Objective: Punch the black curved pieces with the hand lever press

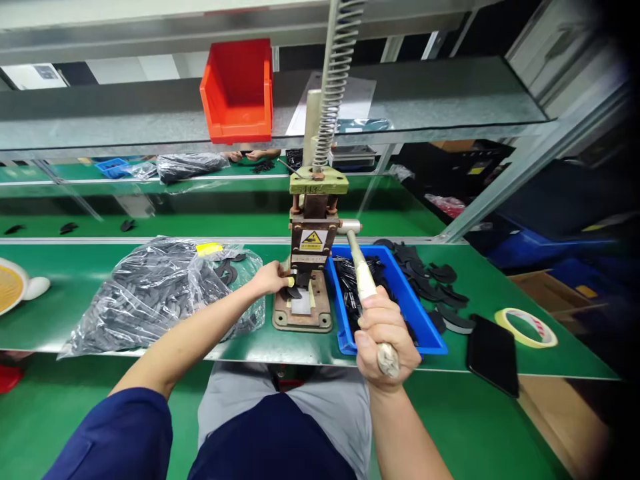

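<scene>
A hand press [314, 241] with a tall spring and a yellow warning label stands at the middle of the green bench. Wrapped round the end of its pale lever [362, 265] is my right hand [386, 333]. My left hand [273, 278] is at the press's left side, its fingers pinched on a curved black plastic piece [289, 293] under the ram. Something yellow shows at a fingertip. Close by on the right, a blue tray [424, 333] holds many slim black parts. To the left lies a clear plastic bag [150, 293] full of curved black pieces.
Loose curved black pieces [425, 280] lie right of the tray, near a black tablet-like device [493, 353] and a tape roll [526, 328]. A red bin [237, 93] sits on the shelf above. Behind is a green conveyor [190, 223]; another person's hands [255, 155] show beyond.
</scene>
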Tool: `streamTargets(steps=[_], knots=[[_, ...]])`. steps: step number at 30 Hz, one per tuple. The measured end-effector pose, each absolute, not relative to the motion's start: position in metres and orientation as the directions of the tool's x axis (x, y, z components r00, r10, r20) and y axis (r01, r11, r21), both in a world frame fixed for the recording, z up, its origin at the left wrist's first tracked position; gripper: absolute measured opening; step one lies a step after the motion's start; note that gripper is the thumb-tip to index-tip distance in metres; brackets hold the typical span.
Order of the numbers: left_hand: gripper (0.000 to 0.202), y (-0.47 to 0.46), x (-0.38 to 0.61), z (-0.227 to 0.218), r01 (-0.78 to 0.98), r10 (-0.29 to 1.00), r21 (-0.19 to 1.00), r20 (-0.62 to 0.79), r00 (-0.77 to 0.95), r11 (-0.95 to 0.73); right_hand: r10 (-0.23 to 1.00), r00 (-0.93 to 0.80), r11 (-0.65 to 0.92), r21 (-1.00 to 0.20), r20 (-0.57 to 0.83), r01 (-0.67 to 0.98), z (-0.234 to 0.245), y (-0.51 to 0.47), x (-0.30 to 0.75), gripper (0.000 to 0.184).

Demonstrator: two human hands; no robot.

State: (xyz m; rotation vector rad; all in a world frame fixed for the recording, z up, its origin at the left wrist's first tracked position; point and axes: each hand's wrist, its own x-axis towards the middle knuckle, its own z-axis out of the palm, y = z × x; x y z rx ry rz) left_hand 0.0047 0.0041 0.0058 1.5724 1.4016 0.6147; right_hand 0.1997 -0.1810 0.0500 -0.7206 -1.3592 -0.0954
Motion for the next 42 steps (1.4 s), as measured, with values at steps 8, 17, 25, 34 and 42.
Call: streamTargets(steps=[8, 17, 25, 34, 42], knots=[[0.030, -0.015, -0.002, -0.005, 0.393, 0.946, 0.910, -0.234, 0.226, 0.131, 0.171, 0.349, 0.881, -0.302, 0.921, 0.364, 0.108, -0.153, 0.193, 0.022], [0.035, -0.025, 0.003, 0.005, 0.079, 0.910, 0.924, -0.381, 0.164, 0.373, 0.255, 0.345, 0.834, -0.386, 0.903, 0.394, 0.162, -0.117, 0.201, 0.050], [0.045, -0.060, -0.032, 0.033, -0.160, 0.862, 0.875, -0.393, 0.319, 0.458, 0.706, 0.327, 0.419, -0.743, 0.628, 0.522, 0.038, -0.149, 0.160, 0.029], [0.046, -0.088, -0.035, 0.029, -0.288, 0.727, 0.720, -0.419, 0.545, 0.631, 0.898, 0.196, 0.294, -0.869, 0.393, 0.398, -0.007, -0.153, 0.135, 0.024], [0.028, -0.104, -0.023, 0.006, -0.324, 0.646, 0.581, -0.517, 0.562, 0.747, 0.933, 0.229, 0.195, -0.927, 0.276, 0.321, -0.016, -0.165, 0.137, 0.026]])
